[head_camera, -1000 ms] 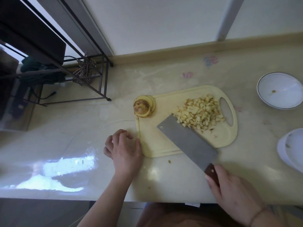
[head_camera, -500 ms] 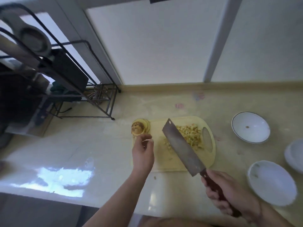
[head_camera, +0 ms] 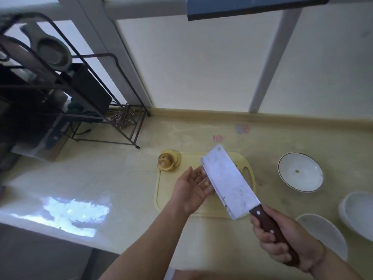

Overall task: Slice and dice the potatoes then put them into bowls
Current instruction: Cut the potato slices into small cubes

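The right hand gripped the dark wooden handle of a cleaver, fingers curled round it, and held the broad blade up over the cutting board, its flat side facing the camera and its tip pointing toward the far edge of the counter. The left hand was raised beside the blade's left edge, palm turned up and fingers spread loosely, its fingertips at or just behind that edge; whether they touched the steel could not be told. A few pale potato bits showed between the fingers and the blade, while the rest of the board's middle lay hidden behind the cleaver. A stack of potato slices with a brown end piece on top sat at the board's far left corner. Toward the counter's right edge stood three white bowls: a far bowl holding one small speck, a near bowl, and a rightmost bowl cut off by the frame.
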A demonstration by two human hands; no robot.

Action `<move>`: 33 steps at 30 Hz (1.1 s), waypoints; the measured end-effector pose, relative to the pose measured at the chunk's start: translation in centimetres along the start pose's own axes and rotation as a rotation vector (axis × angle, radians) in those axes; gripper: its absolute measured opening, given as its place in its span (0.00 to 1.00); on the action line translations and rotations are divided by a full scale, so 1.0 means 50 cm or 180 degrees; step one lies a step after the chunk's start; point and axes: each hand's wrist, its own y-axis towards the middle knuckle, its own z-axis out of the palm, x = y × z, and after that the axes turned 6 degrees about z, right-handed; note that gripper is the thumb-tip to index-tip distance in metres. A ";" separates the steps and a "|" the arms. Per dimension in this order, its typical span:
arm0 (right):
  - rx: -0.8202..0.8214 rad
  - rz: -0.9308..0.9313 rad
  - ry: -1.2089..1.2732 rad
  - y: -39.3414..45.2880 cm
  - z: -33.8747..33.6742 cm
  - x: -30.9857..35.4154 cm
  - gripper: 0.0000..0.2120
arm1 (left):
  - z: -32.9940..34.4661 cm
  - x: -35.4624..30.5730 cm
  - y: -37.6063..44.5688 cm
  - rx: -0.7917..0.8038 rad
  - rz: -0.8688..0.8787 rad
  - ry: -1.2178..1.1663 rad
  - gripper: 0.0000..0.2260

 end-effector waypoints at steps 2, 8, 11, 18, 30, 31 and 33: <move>-0.0046 -0.0025 0.0034 -0.001 -0.004 0.004 0.21 | -0.002 0.002 0.004 -0.0034 0.0038 0.0105 0.17; -0.0310 -0.0148 -0.0251 -0.011 0.005 0.008 0.20 | 0.022 0.017 0.030 -0.0146 0.0883 0.1900 0.15; -0.0498 -0.0277 -0.0468 -0.021 0.015 0.005 0.20 | 0.021 0.024 0.037 -0.0071 0.1342 0.2913 0.15; -0.0713 -0.0650 -0.0694 -0.026 0.045 -0.015 0.19 | 0.018 0.022 0.034 -0.0264 0.2094 0.4242 0.08; -0.0919 -0.1001 -0.0551 -0.021 0.073 -0.051 0.20 | -0.030 -0.009 0.066 0.0856 0.3387 0.6329 0.10; -0.0922 -0.1002 -0.0526 -0.020 0.074 -0.053 0.20 | -0.035 -0.017 0.070 0.1080 0.3361 0.6413 0.06; -0.0938 -0.1016 -0.0459 -0.017 0.076 -0.058 0.19 | -0.046 -0.043 0.077 0.1581 0.3270 0.6524 0.08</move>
